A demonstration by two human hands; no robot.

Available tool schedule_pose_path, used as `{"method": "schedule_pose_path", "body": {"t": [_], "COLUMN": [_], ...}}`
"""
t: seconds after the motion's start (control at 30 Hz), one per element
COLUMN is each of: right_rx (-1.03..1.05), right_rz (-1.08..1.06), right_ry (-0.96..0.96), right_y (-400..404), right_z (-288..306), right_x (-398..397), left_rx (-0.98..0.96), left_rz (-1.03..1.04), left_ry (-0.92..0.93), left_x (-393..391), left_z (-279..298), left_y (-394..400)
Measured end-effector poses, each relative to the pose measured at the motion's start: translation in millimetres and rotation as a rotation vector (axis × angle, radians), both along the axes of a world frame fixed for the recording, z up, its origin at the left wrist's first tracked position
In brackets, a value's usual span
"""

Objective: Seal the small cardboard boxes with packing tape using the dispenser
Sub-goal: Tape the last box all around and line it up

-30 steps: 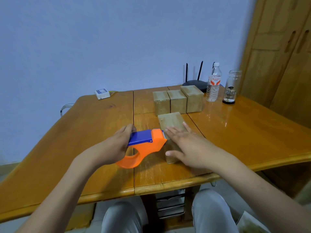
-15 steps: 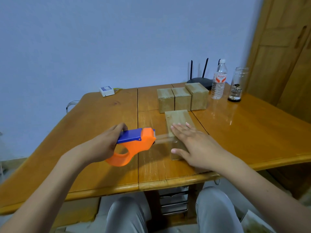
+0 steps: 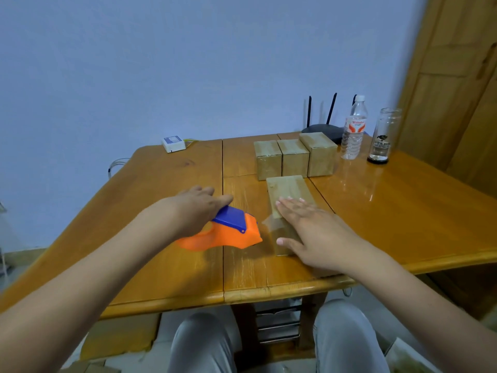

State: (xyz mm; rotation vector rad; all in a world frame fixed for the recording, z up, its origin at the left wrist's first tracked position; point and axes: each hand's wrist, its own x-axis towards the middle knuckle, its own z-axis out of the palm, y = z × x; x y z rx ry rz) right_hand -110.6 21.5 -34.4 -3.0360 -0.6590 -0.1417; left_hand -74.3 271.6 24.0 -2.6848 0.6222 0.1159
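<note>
Head view looks down on a wooden table (image 3: 161,265). At its far side 3 small cardboard boxes (image 3: 294,158) stand in a row, touching one another. Behind them is a black router (image 3: 321,129) with upright antennas, partly hidden by the boxes. Beside it stand a plastic water bottle (image 3: 354,130) and a glass jar (image 3: 382,138). A small white device (image 3: 174,144) lies near the far left edge.

A longer cardboard box (image 3: 287,188) lies in front of the row. The right hand (image 3: 314,232) rests flat on it with straight fingers and covers its near half. The left hand (image 3: 196,208) grips the orange and blue tape dispenser (image 3: 228,234), just beside the box on its left. A thin clear tape strip (image 3: 269,220) seems to run from the dispenser to the box, but it is blurred. The handle is mostly hidden under the left hand.
</note>
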Motion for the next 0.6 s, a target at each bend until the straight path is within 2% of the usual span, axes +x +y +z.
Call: {"method": "schedule_pose_path", "body": {"t": [0.3, 0.4, 0.47, 0.6], "right_rx": [-0.033, -0.031, -0.032, -0.049], "right_rz": [-0.026, -0.038, -0.037, -0.04], "right_ry": [0.022, 0.028, 0.028, 0.052], "right_y": [2, 2, 4, 5], "right_z": [2, 3, 4, 8], "right_x": [0, -2, -2, -3], "left_rx": [0.374, 0.473, 0.491, 0.37], "left_rz": [0.108, 0.069, 0.06, 0.236], "left_ry": [0.031, 0.071, 0.103, 0.13], "left_x": [10, 10, 19, 56], "left_z": [24, 14, 17, 29], "left_y": [-61, -70, -55, -15]}}
